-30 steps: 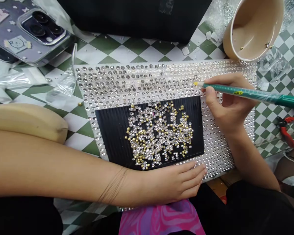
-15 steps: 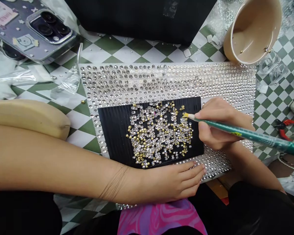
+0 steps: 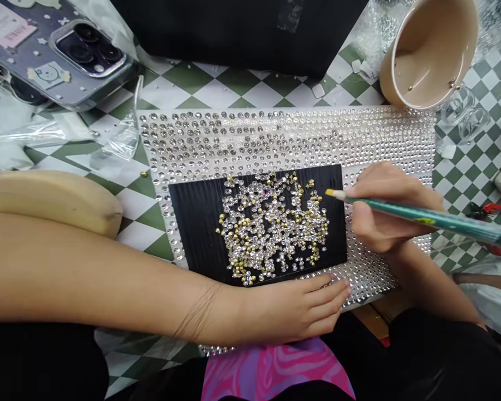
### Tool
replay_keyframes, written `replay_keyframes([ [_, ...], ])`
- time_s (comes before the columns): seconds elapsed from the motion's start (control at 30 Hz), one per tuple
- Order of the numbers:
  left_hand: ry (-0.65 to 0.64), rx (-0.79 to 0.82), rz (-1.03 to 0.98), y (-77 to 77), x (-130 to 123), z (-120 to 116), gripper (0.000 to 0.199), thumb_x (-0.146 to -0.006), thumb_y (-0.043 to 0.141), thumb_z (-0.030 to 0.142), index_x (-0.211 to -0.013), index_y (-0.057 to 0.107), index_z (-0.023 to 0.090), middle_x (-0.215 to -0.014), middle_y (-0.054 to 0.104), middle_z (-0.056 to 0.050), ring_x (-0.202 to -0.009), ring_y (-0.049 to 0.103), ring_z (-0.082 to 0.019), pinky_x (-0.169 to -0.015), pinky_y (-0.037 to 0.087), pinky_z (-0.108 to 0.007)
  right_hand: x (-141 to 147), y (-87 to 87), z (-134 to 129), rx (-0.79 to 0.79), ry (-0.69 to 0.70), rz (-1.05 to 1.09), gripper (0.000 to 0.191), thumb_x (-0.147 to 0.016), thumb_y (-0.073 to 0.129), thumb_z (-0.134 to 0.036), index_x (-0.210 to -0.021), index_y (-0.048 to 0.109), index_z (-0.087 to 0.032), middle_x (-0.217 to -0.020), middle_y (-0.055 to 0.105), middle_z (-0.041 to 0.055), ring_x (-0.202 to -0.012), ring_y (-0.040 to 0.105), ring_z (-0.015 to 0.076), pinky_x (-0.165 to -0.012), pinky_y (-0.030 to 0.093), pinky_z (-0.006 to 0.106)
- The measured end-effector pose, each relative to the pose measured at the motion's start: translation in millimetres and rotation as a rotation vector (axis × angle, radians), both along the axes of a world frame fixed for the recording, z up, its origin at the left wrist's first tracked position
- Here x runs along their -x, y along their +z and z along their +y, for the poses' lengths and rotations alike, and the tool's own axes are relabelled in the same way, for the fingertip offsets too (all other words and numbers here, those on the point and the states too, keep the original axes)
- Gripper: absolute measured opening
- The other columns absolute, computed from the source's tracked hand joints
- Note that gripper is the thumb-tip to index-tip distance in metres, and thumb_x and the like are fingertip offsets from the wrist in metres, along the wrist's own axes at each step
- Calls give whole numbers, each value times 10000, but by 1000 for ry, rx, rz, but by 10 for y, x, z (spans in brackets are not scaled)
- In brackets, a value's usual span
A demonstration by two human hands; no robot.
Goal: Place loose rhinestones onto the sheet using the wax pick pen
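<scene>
My right hand [image 3: 386, 209] pinches a green pencil [image 3: 413, 214] with a pale, yellow-ended tip. That tip is over the right part of a black board [image 3: 198, 228], just right of the loose stones. Many small rhinestones [image 3: 271, 223], silver on the faceted side and gold on the back, lie scattered on the board. My left hand [image 3: 300, 312] rests flat along the board's near edge, fingers stretched out over a sheet of rhinestones [image 3: 250, 147]. The sheet, set with silver stones in rows, lies beneath the board.
A black box [image 3: 242, 36] stands behind the sheet. A beige cup [image 3: 430, 55] sits at the back right, and a phone in a clear case [image 3: 83, 67] at the back left. Beside my left forearm lies a beige, banana-shaped object [image 3: 54, 200]. Red-handled pliers [image 3: 490, 209] are far right.
My right hand has drawn the pencil a little to the right, so its tip has left the stones' edge. My left hand stays in place.
</scene>
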State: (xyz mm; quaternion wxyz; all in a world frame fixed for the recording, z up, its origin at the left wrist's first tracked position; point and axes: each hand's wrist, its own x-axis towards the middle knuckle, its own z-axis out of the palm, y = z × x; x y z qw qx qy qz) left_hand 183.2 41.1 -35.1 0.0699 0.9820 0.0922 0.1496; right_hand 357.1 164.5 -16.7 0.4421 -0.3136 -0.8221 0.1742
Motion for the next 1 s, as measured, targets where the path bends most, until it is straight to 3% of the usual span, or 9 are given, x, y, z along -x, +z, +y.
replay_keyframes([
  [0.1, -1, -6, 5, 6, -1, 2, 487, -965, 375, 337, -1413, 552, 266, -1525, 530, 27, -1454, 456, -148, -1245, 332, -309, -34, -47, 104, -128, -153, 37, 213, -798, 623, -126, -938, 696, -269, -707, 690, -40, -541, 607, 123, -501, 502, 316],
  [0.2, -3, -17, 21, 26, 3, 17, 508, -964, 341, 322, -1429, 534, 260, -1536, 517, 27, -1460, 441, -138, -1247, 306, -305, -53, -117, 205, -133, -228, 31, 166, -828, 669, -142, -948, 715, -248, -789, 712, -19, -639, 677, 127, -561, 565, 289],
  [0.4, -1, -29, 14, 24, 19, 29, 564, -922, 314, 303, -1446, 512, 234, -1541, 507, 18, -1461, 427, -142, -1242, 279, -314, -65, -183, 260, 71, -164, -58, 159, -886, 675, -177, -992, 702, -292, -898, 732, 3, -796, 708, 171, -695, 615, 331],
  [0.57, -8, -31, 9, 0, 20, 17, 593, -885, 328, 303, -1445, 506, 218, -1546, 499, -3, -1464, 427, -151, -1243, 292, -315, -64, -165, 265, 63, -182, -109, 165, -880, 684, -173, -984, 701, -299, -904, 741, 5, -817, 710, 182, -729, 615, 344],
  [0.7, -7, -21, 22, 3, 18, 24, 602, -879, 326, 294, -1449, 500, 214, -1553, 490, -3, -1470, 414, -156, -1249, 279, -318, -42, -156, 233, -3, -155, -6, 162, -848, 670, -163, -954, 708, -279, -819, 725, -3, -682, 674, 163, -586, 554, 327],
  [0.8, -16, -9, 3, 2, 4, 23, 593, -880, 357, 291, -1445, 520, 213, -1529, 519, 5, -1457, 438, -162, -1242, 299, -318, -23, -120, 162, -31, -22, 76, 175, -779, 643, -134, -895, 699, -253, -674, 669, -18, -530, 571, 137, -466, 437, 312],
  [0.87, -12, 7, -22, -2, -10, 16, 558, -889, 405, 307, -1420, 554, 223, -1504, 549, 10, -1443, 466, -168, -1236, 331, -317, -13, -82, 105, 0, 57, 65, 206, -731, 620, -99, -860, 687, -244, -628, 645, -24, -498, 531, 130, -451, 412, 310],
  [1.0, 5, 29, -43, -3, -21, 8, 486, -911, 450, 332, -1366, 607, 263, -1481, 575, 22, -1425, 495, -159, -1227, 373, -304, 1, -20, 23, 100, 80, -18, 247, -689, 603, -62, -838, 664, -250, -640, 646, -35, -516, 537, 124, -491, 450, 308],
])
